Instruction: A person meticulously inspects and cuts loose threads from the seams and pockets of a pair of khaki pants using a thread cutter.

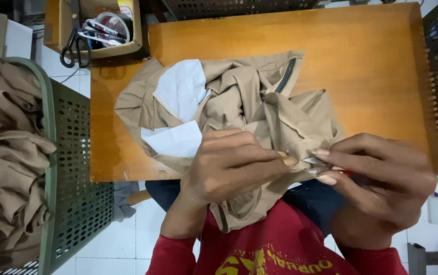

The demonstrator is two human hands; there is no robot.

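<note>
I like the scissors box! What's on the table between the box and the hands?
In the head view, tan trousers with white pocket lining lie between the box and both hands.

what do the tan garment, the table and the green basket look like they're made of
Tan garment: woven cloth, matte; it creases and folds softly, with white lining patches. Table: wood or wood veneer, orange-brown with faint grain and a glossy sheen. Green basket: probably moulded plastic, with rigid walls pierced by regular holes.

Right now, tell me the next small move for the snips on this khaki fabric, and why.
Probably close the small snips on the fabric edge. The right hand holds their tips right at the khaki garment, and the left hand pinches that edge taut beside them.
</note>
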